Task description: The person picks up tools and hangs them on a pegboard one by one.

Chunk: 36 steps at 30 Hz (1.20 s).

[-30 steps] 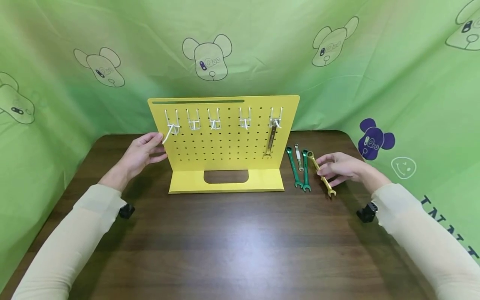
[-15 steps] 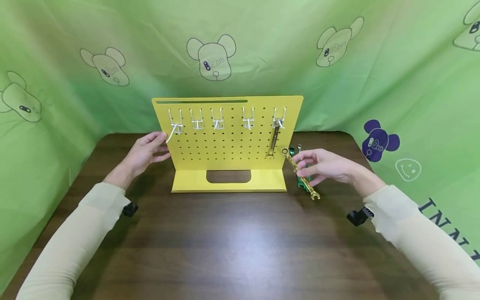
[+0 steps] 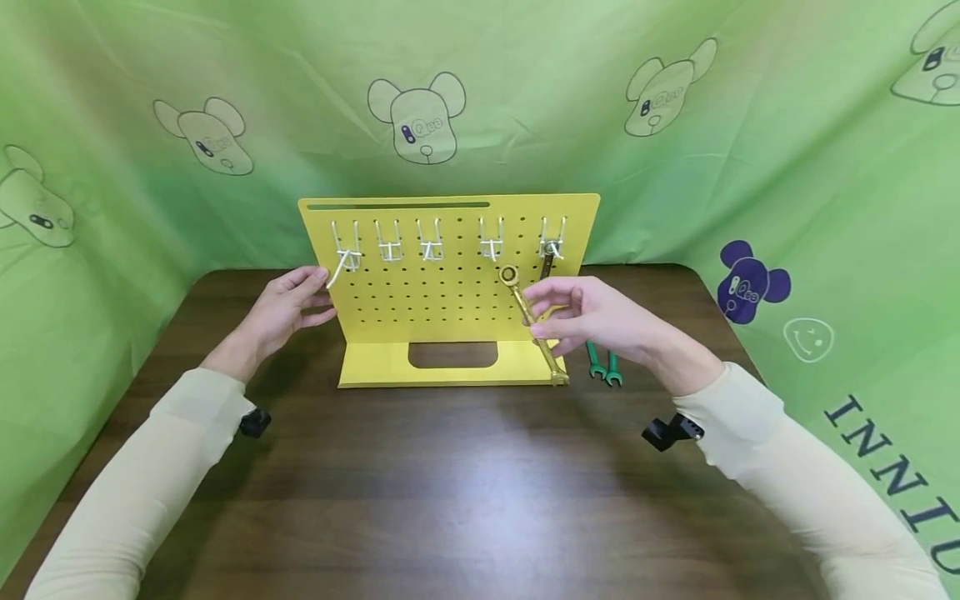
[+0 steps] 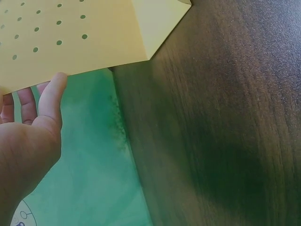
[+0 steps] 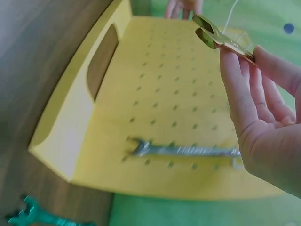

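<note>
Our left fingers (image 3: 309, 286) clasp the pegboard (image 3: 427, 331); before it, right fingers (image 3: 553, 327) pinch gold wrench (image 3: 524, 307) mid-shank: likely best hold, stiff, slick.

At the right of the frame, the right hand (image 5: 270, 120) pinches a gold open-ended wrench (image 5: 230, 43) between thumb and fingers, its forked end toward the upper left. A silver open-ended wrench (image 5: 188, 150) lies across the lower centre against a yellow pegboard (image 5: 108, 169), while a green open-ended wrench (image 5: 40, 215) sits at the lower left and the left hand (image 5: 185, 7) shows at the top edge.
</note>
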Each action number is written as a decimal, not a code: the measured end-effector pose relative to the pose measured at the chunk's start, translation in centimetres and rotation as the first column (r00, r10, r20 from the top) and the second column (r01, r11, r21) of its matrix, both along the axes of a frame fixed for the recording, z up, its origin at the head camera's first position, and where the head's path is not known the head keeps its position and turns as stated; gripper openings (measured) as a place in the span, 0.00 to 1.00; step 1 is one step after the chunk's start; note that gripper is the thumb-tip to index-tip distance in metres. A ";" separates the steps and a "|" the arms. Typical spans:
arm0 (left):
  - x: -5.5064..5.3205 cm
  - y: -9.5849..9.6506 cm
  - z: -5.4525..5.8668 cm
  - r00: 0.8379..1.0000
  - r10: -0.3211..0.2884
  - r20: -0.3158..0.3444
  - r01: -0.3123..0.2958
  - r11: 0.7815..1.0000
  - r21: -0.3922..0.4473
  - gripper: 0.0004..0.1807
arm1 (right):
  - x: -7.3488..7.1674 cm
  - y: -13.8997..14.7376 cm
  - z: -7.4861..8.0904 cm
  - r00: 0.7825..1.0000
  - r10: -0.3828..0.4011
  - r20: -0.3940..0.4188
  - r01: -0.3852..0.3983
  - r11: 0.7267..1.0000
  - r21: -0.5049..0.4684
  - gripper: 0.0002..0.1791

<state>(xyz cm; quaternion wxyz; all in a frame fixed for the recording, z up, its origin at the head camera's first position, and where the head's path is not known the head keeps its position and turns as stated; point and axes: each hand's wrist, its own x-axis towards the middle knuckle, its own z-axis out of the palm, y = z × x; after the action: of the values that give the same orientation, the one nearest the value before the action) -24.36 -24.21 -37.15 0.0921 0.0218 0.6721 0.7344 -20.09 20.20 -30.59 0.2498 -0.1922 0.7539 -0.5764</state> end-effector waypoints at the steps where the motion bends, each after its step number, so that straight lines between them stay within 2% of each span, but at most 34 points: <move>1: 0.0 -0.1 0.0 1.000 0.002 0.000 -0.002 1.000 -0.004 0.16 | 0.0 -0.5 0.2 1.000 -0.001 -0.008 0.001 1.000 -0.012 0.29; 5: 0.1 -0.4 -0.1 1.000 0.004 0.007 -0.004 1.000 -0.003 0.17 | -0.1 -1.9 0.6 0.999 -0.007 -0.031 0.005 0.999 -0.049 0.29; 9: 0.1 -0.5 -0.2 1.000 -0.002 0.001 0.002 1.000 0.008 0.16 | -0.7 -2.5 0.3 0.994 -0.038 -0.101 0.039 0.999 0.000 0.27; 13: 0.1 -0.4 -0.2 1.000 0.000 0.001 0.000 1.000 0.016 0.15 | -1.8 -2.8 -0.6 0.989 -0.068 -0.132 0.072 0.997 0.022 0.25; 18: 0.0 -0.3 -0.3 1.000 -0.003 0.009 0.003 1.000 0.014 0.15 | -2.4 -2.9 -1.4 0.990 -0.073 -0.118 0.072 0.997 -0.014 0.27; 26: -0.3 -0.2 -0.3 1.000 -0.002 0.003 0.002 1.000 0.018 0.16 | -2.3 -2.6 -1.5 0.992 -0.088 -0.094 0.081 0.994 -0.074 0.25; 30: -0.4 -0.2 -0.3 1.000 0.000 0.001 0.000 1.000 0.021 0.16 | -2.7 -2.7 -2.2 0.995 -0.087 -0.043 0.082 0.991 -0.101 0.25; 36: -0.4 -0.2 -0.4 1.000 -0.003 0.010 0.003 1.000 0.029 0.15 | -3.8 -3.1 -3.8 0.991 -0.126 0.034 0.129 0.982 -0.135 0.24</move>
<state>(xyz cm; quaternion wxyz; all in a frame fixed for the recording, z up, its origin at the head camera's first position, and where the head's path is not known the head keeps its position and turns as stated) -24.71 -24.39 -37.52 0.0960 0.0205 0.6608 0.7441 -23.86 17.11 -34.41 0.2083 -0.1528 0.7201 -0.6440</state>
